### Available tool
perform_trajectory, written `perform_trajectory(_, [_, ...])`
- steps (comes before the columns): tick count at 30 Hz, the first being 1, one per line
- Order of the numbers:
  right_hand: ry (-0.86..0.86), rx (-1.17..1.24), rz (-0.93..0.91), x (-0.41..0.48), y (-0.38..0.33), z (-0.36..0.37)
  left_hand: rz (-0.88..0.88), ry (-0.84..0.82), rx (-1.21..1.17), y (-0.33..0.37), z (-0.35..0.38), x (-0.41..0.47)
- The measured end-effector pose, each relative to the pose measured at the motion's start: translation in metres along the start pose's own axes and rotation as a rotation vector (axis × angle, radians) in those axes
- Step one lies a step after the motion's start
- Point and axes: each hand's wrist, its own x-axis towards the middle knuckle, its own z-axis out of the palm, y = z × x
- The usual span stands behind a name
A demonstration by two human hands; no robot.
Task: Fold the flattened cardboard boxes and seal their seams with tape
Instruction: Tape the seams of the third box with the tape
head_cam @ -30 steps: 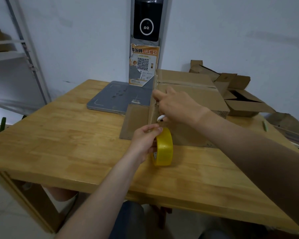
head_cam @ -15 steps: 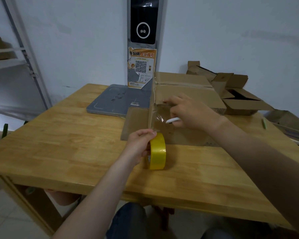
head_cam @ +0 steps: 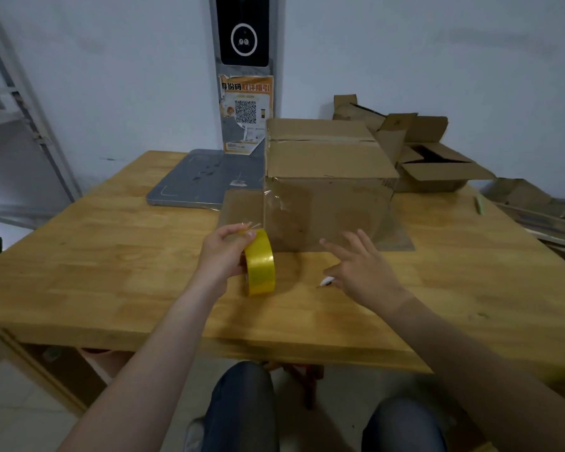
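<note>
Cardboard box (head_cam: 327, 177), one item, head view: stands closed on the wooden table (head_cam: 95, 265), mid-table and just beyond both hands, with a taped seam running across its top. One loose flap (head_cam: 242, 207) lies flat on the table at its lower left. A strip of clear tape (head_cam: 268, 203) clings to the box's front left edge and runs down toward the roll. Yellow tape roll (head_cam: 260, 262): upright on its edge, just in front of the box, grasped by the left hand (head_cam: 222, 256) with the fingers curled over its top. Right hand (head_cam: 362, 269): near the box's front face, fingers spread forward. A small white tool (head_cam: 327, 282) shows below the thumb; whether the hand clasps it cannot be told. Other holdings: grey flat platform (head_cam: 203, 181) left of the box; post with a dark screen (head_cam: 243, 31) and a QR poster (head_cam: 246, 112) behind; open cartons (head_cam: 434, 164) at rear right; metal shelving (head_cam: 30, 109) at far left.
</note>
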Motion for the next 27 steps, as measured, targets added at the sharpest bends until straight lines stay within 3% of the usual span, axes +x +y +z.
perform_trajectory(4, [-0.052, 0.072, 0.036, -0.005, 0.000, -0.002, 0.005, -0.001, 0.019, 0.003, 0.000, -0.006])
perform_trajectory(7, [0.011, 0.130, 0.032, -0.004, 0.001, -0.007, 0.004, -0.003, 0.022, 0.004, 0.000, -0.008])
perform_trajectory(13, [0.331, 0.260, -0.039, 0.033, 0.006, -0.044, 0.030, 0.016, 0.048, 0.006, -0.004, 0.002])
perform_trajectory(18, [0.490, 0.246, -0.121, 0.086, 0.008, -0.079, 0.062, 0.087, 0.114, 0.010, -0.010, 0.021])
perform_trajectory(23, [0.481, 0.153, -0.136, 0.134, 0.005, -0.105, 0.050, 0.113, 0.112, 0.015, -0.016, 0.039])
perform_trajectory(27, [0.286, 0.223, -0.218, 0.165, 0.007, -0.117, 0.047, 0.098, 0.100, 0.019, -0.014, 0.049])
